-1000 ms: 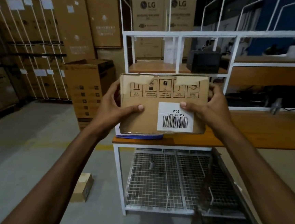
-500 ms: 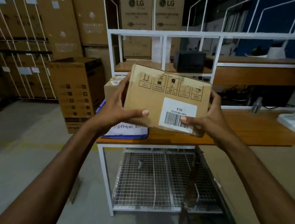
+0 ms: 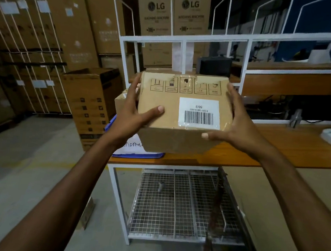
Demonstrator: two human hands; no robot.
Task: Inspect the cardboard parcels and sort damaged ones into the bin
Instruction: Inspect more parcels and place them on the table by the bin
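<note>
I hold a brown cardboard parcel (image 3: 168, 105) in the air above the left end of the wooden table (image 3: 290, 148). It bears a white barcode label, a row of handling symbols and torn tape along its far edge. My left hand (image 3: 130, 112) grips its left side, thumb on top. My right hand (image 3: 237, 121) grips its right side, thumb under the near edge. Behind and below the parcel sits a blue bin (image 3: 138, 154) with a white handwritten label. Another cardboard parcel (image 3: 121, 101) lies in it, mostly hidden.
A white metal shelf frame (image 3: 185, 40) rises behind the table, with a black device (image 3: 214, 66) on it. A wire-mesh rack (image 3: 175, 204) lies under the table. Stacks of large cartons (image 3: 72, 33) line the left; a small box (image 3: 88, 211) lies on the floor.
The parcel has tilted so its top face lies flatter and its near side shows. My right thumb has moved from the label down to the near edge. The view shifted, showing more of the bin.
</note>
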